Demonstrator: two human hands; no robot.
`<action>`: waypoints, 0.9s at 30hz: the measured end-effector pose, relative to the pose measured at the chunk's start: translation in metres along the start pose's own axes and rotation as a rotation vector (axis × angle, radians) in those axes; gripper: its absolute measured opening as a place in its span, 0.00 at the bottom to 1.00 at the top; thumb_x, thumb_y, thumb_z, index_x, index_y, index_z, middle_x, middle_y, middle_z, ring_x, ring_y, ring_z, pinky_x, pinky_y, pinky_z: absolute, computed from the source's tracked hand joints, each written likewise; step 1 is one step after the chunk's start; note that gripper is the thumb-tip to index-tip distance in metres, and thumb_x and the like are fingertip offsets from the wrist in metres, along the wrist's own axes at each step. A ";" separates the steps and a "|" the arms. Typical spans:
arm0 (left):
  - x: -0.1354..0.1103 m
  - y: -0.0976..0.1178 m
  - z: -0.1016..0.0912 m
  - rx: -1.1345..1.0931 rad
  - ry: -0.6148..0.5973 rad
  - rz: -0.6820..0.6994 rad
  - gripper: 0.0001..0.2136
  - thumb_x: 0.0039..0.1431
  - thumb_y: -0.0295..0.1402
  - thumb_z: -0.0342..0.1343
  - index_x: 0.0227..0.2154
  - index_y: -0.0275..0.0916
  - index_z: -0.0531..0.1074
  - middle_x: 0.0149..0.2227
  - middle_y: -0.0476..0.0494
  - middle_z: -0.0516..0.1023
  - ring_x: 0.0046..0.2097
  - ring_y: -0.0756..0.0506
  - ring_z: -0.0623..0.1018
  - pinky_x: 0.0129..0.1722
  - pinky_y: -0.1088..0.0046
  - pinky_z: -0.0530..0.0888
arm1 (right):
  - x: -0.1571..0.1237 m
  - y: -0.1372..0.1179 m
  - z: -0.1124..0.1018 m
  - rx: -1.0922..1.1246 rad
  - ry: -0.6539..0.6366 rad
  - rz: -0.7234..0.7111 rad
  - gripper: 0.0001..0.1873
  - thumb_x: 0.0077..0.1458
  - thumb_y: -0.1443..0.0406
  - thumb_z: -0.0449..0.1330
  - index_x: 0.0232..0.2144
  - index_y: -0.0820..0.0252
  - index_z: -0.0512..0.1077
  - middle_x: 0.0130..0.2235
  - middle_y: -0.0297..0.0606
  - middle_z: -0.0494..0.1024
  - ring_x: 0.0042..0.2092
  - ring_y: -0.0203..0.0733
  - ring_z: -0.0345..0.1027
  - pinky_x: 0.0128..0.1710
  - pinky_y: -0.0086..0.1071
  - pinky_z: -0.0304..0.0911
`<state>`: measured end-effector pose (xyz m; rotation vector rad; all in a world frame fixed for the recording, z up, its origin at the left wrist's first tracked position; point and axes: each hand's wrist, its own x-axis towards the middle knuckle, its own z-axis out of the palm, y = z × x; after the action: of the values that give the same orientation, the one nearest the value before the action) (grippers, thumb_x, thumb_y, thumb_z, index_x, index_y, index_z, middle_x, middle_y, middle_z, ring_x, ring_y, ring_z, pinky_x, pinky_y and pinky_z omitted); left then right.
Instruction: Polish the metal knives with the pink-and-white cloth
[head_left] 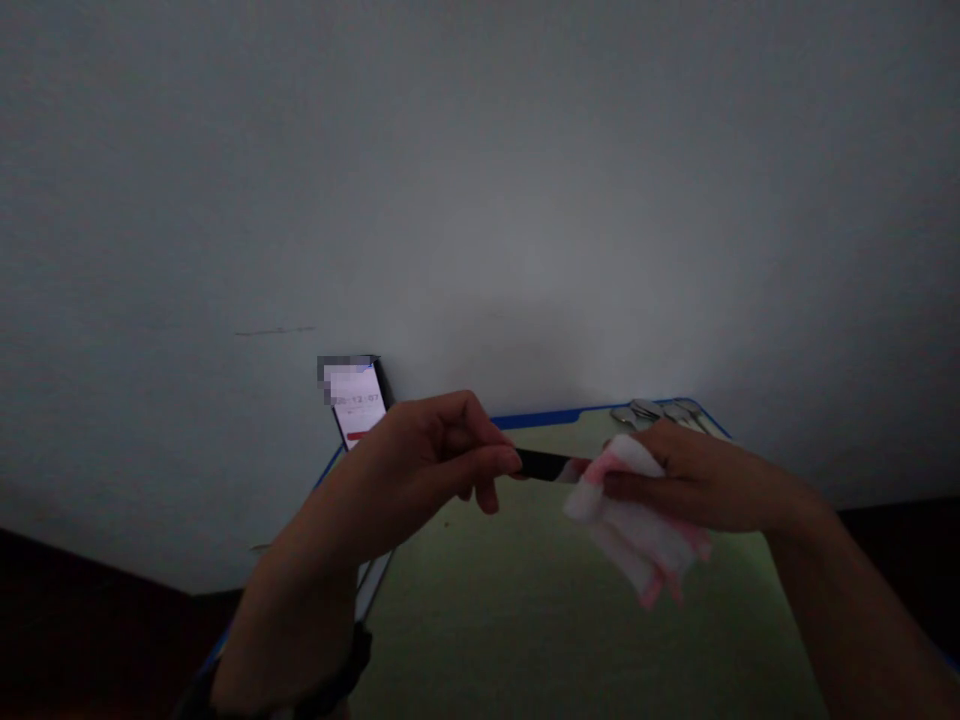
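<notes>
My left hand (450,455) pinches one end of a slim, flat utensil (541,464) between thumb and fingers. Its visible part is dark, turning pale and shiny near the cloth; its other end is hidden, so the exact kind does not show. A white and pink cloth (637,520) is bunched in my right hand (686,475), wrapped around the utensil's right end. The utensil lies nearly level between both hands, above the table. Behind my right hand, several metal spoons (649,409) lie at the table's far right corner.
A lit phone (358,400) leans against the grey wall (480,200) at the table's back left. The pale greenish table (540,630) has a blue edge (540,419). Flat, pale, long objects (367,590) lie under my left wrist, partly hidden.
</notes>
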<state>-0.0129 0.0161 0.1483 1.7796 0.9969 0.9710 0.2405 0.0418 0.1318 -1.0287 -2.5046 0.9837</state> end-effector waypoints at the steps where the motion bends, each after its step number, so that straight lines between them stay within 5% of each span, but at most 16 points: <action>1: 0.000 0.001 0.002 -0.001 -0.039 -0.018 0.03 0.51 0.30 0.59 0.25 0.39 0.71 0.19 0.47 0.76 0.21 0.49 0.74 0.20 0.78 0.69 | 0.001 -0.001 0.001 -0.002 -0.003 -0.010 0.20 0.56 0.52 0.49 0.31 0.60 0.73 0.22 0.31 0.71 0.22 0.29 0.60 0.20 0.22 0.52; 9: 0.004 0.004 0.014 0.102 -0.097 -0.153 0.05 0.51 0.33 0.60 0.26 0.38 0.72 0.18 0.53 0.74 0.21 0.54 0.72 0.18 0.85 0.63 | 0.009 -0.010 0.014 -0.047 -0.009 0.018 0.20 0.55 0.50 0.49 0.33 0.58 0.72 0.25 0.32 0.73 0.25 0.32 0.63 0.22 0.24 0.54; 13: 0.007 0.002 0.014 0.176 -0.015 -0.109 0.05 0.51 0.34 0.59 0.29 0.39 0.73 0.23 0.53 0.76 0.23 0.55 0.72 0.20 0.85 0.65 | 0.013 -0.013 0.018 -0.038 0.039 0.068 0.21 0.54 0.48 0.49 0.35 0.57 0.71 0.29 0.33 0.75 0.27 0.33 0.65 0.24 0.25 0.55; 18: 0.004 0.003 0.007 0.342 -0.052 -0.064 0.07 0.56 0.37 0.54 0.31 0.41 0.75 0.24 0.52 0.76 0.25 0.53 0.73 0.22 0.83 0.67 | 0.014 -0.014 0.016 -0.019 0.068 0.083 0.20 0.52 0.48 0.53 0.36 0.55 0.71 0.32 0.33 0.76 0.30 0.35 0.67 0.25 0.25 0.56; 27: 0.005 0.002 0.009 0.468 0.037 0.009 0.08 0.56 0.37 0.53 0.33 0.41 0.74 0.27 0.51 0.77 0.26 0.52 0.72 0.23 0.81 0.68 | 0.013 -0.017 0.015 -0.020 0.101 0.060 0.26 0.56 0.48 0.44 0.30 0.61 0.71 0.23 0.33 0.72 0.22 0.31 0.61 0.20 0.24 0.51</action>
<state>-0.0023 0.0172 0.1484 2.1511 1.3205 0.8222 0.2149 0.0345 0.1322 -1.1360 -2.4191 0.9013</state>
